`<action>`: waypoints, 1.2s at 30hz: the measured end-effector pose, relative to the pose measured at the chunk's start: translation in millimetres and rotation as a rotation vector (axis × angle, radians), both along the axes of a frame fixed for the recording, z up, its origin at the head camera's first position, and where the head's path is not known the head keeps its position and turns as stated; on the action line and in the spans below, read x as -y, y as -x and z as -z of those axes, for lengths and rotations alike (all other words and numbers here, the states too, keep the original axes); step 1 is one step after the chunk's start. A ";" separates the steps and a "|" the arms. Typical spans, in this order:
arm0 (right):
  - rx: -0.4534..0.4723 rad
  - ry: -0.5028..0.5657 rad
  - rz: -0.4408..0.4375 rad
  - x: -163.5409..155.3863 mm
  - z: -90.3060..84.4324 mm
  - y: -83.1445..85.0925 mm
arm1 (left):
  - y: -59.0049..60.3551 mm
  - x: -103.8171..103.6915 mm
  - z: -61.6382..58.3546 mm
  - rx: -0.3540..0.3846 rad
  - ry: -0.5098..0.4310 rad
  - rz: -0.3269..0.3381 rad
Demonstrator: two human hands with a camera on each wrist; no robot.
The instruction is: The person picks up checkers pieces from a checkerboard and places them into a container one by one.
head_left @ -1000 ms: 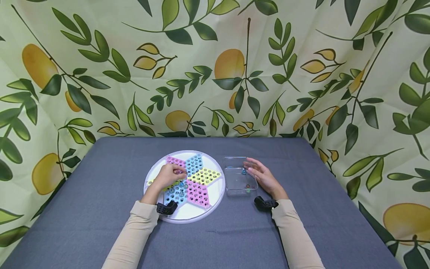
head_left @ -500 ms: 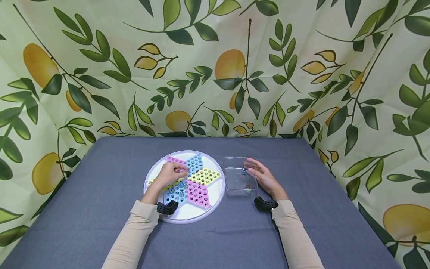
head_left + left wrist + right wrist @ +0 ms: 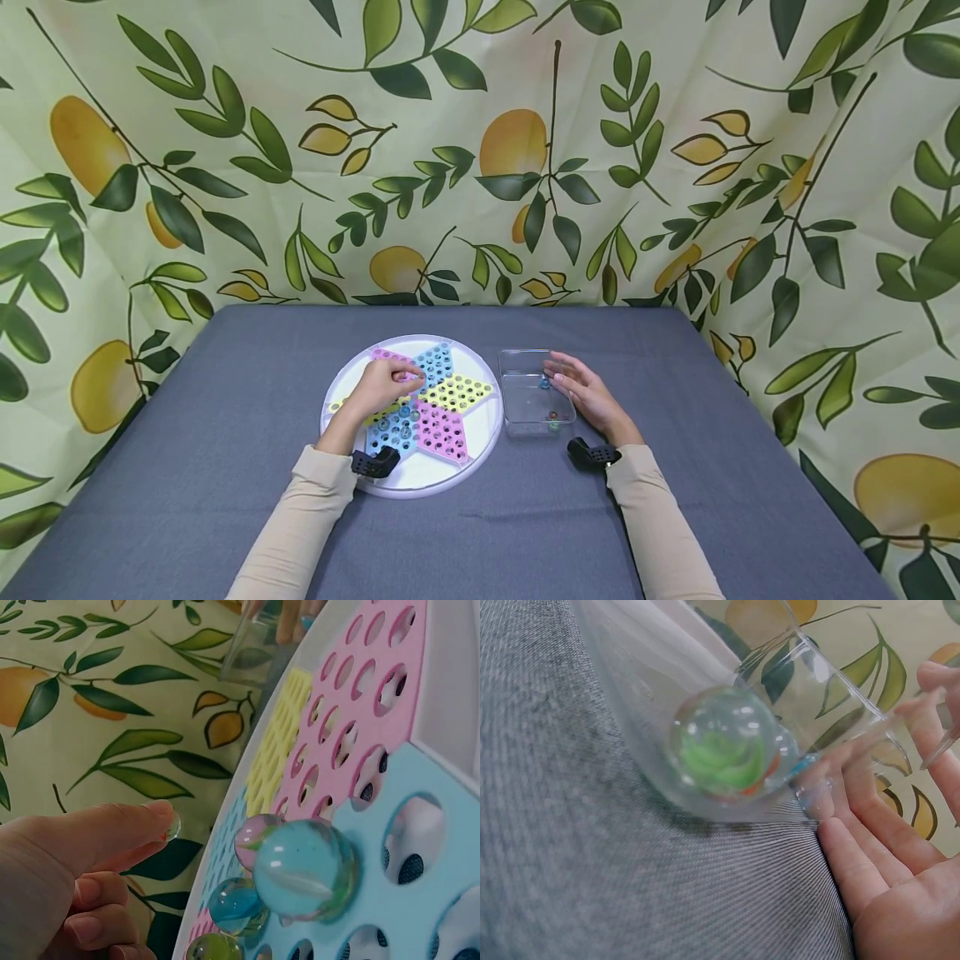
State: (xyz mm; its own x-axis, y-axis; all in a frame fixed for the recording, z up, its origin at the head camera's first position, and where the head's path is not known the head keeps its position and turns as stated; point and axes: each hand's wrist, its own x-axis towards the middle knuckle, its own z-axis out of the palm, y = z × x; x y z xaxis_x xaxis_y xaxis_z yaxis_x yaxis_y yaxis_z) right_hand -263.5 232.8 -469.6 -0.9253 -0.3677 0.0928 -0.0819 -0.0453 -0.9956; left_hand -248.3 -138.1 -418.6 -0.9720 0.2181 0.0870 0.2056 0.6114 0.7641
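Observation:
A round white game board (image 3: 420,490) with a star of pink, blue and yellow hole fields lies on the grey table. Several glass marbles (image 3: 397,422) sit in its near blue field, seen close up as marbles (image 3: 304,870) in the left wrist view. My left hand (image 3: 387,383) hovers over the board's middle and pinches a small marble (image 3: 171,826) at its fingertips. A clear plastic box (image 3: 517,355) stands right of the board with a few marbles (image 3: 552,414) inside. My right hand (image 3: 583,389) rests with straight fingers against the box's right wall. A green marble (image 3: 724,746) shows through that wall.
The grey tablecloth (image 3: 225,400) reaches to the edges on all sides. A leaf-and-lemon curtain (image 3: 480,150) closes in the back and both sides. Black wrist mounts (image 3: 372,462) sit on both forearms.
My left hand has shifted slightly toward the far side of the board with the marble still pinched. The right hand and the box have stayed still.

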 end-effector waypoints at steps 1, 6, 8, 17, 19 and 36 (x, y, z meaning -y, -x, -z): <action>-0.016 -0.001 -0.006 -0.7 1.2 0.4 | -0.1 -0.6 -0.8 -0.006 0.000 0.002; -0.087 0.027 -0.047 -4.1 7.0 2.4 | -1.3 -4.3 -5.6 -0.021 -0.010 0.024; -0.087 0.029 -0.046 -4.2 6.9 2.4 | -1.7 -5.9 -7.4 -0.018 -0.016 0.031; 0.013 -0.009 0.010 0.6 -1.4 -0.1 | 0.0 -13.5 -11.0 -0.035 -0.025 0.034; 0.025 -0.002 0.013 0.7 -1.9 0.0 | 0.1 -15.7 -12.2 -0.048 -0.025 0.034; 0.031 0.007 0.018 0.9 -1.3 -1.0 | -3.3 -33.3 -19.0 -0.008 -0.063 0.096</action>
State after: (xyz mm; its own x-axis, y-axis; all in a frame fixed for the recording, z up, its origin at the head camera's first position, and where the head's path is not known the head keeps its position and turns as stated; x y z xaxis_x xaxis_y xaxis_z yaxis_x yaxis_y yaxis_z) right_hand -262.5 231.9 -468.3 -0.9343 -0.3502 0.0668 -0.0523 -0.0508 -0.9973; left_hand -245.0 -104.8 -399.6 -0.9462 0.3037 0.1115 0.2672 0.5394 0.7986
